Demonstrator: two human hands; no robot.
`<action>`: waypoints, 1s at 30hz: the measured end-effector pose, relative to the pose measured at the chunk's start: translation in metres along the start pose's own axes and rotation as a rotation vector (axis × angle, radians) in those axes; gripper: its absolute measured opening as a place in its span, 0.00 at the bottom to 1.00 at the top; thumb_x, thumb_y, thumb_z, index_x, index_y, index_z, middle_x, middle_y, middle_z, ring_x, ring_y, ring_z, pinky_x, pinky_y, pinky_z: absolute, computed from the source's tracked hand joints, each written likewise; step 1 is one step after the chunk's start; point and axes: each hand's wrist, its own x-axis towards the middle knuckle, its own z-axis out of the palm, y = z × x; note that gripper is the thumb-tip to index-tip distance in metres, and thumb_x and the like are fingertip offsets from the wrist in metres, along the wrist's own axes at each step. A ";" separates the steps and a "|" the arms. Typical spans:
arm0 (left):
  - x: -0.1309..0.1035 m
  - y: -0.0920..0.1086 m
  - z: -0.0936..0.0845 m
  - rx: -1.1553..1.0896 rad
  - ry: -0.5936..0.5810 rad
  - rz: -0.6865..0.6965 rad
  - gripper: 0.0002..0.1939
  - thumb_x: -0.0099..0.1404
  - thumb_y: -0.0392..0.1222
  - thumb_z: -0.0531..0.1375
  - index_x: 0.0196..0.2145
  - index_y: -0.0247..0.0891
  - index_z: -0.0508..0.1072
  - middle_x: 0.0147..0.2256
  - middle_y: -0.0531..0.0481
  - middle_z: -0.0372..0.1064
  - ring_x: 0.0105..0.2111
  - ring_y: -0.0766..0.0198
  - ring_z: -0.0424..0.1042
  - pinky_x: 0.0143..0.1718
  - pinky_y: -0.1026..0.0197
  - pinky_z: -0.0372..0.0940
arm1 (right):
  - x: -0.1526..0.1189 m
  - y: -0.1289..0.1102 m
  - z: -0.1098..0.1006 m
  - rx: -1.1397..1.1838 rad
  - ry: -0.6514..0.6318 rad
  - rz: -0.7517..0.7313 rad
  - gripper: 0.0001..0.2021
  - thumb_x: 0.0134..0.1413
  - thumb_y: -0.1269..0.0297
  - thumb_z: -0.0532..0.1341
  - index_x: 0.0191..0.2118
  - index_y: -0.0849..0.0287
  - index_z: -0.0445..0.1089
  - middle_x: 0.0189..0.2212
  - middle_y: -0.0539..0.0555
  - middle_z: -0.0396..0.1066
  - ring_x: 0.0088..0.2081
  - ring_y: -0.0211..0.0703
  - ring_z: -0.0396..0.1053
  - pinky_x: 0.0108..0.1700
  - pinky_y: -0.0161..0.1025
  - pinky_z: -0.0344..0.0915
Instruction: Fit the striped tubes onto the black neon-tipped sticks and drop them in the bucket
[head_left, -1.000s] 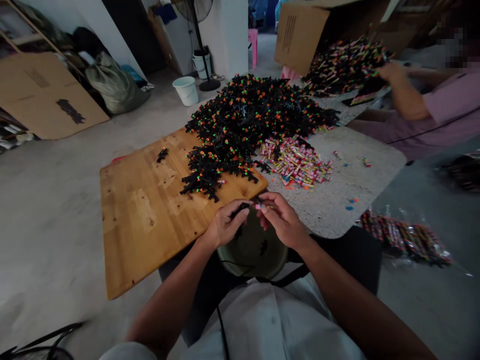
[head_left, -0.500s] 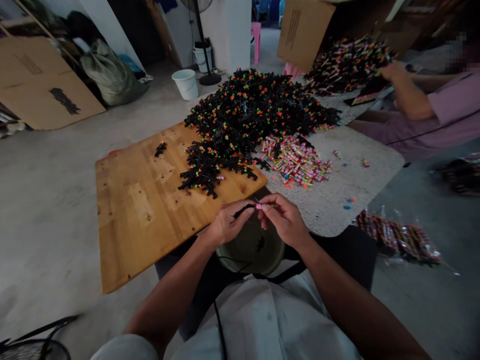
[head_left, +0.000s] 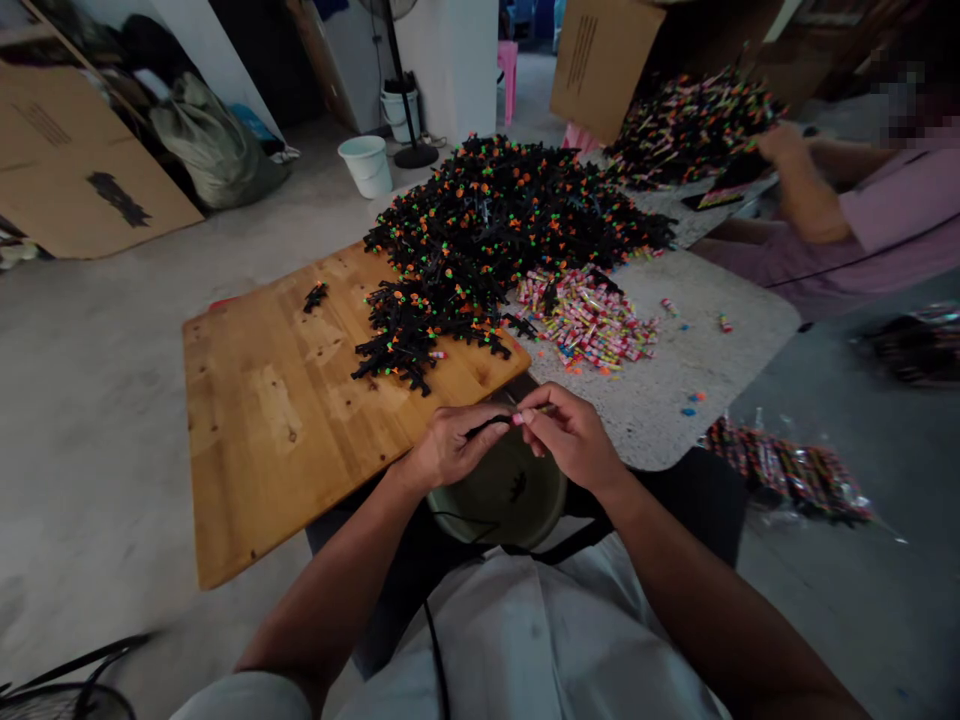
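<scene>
My left hand (head_left: 459, 440) is closed on a small black piece (head_left: 487, 427), just above a green basin (head_left: 499, 500) on my lap. My right hand (head_left: 566, 430) pinches a small pink tube (head_left: 518, 419) against the end of that black piece. One dark piece (head_left: 517, 487) lies in the basin. Beyond my hands, a large heap of black pieces with orange and green bits (head_left: 487, 220) spreads over both tabletops. Beside it is a pile of pink and yellow tubes (head_left: 592, 320).
The wooden board (head_left: 247, 420) lies left, the speckled tabletop (head_left: 645, 420) right. A person in a pink shirt (head_left: 892, 210) works at the right by another heap (head_left: 690, 120). Bagged pieces (head_left: 787, 470) lie on the floor. A white bucket (head_left: 366, 167) stands behind.
The whole view has shifted slightly, so the tables appear a little further left. Both hands keep their hold, with the black piece and tube still together.
</scene>
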 end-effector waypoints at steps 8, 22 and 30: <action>-0.001 -0.001 -0.001 0.117 -0.103 -0.014 0.08 0.71 0.42 0.63 0.41 0.43 0.84 0.30 0.49 0.78 0.30 0.61 0.76 0.38 0.64 0.67 | 0.002 -0.007 -0.011 -0.438 -0.087 -0.269 0.04 0.66 0.62 0.61 0.41 0.54 0.73 0.33 0.52 0.77 0.33 0.42 0.73 0.37 0.38 0.67; 0.010 -0.086 -0.068 0.817 -0.012 -0.035 0.17 0.73 0.39 0.55 0.53 0.42 0.80 0.56 0.39 0.75 0.60 0.47 0.70 0.64 0.43 0.63 | 0.040 0.076 -0.063 -0.860 -0.072 0.072 0.12 0.69 0.61 0.57 0.44 0.56 0.78 0.34 0.54 0.80 0.35 0.44 0.76 0.38 0.36 0.65; 0.039 -0.133 -0.125 1.236 -0.162 -0.052 0.19 0.72 0.38 0.56 0.57 0.42 0.77 0.68 0.39 0.62 0.72 0.39 0.52 0.71 0.30 0.47 | 0.100 0.083 -0.104 -1.349 0.252 0.220 0.17 0.70 0.57 0.57 0.53 0.60 0.76 0.50 0.64 0.78 0.50 0.54 0.75 0.49 0.41 0.66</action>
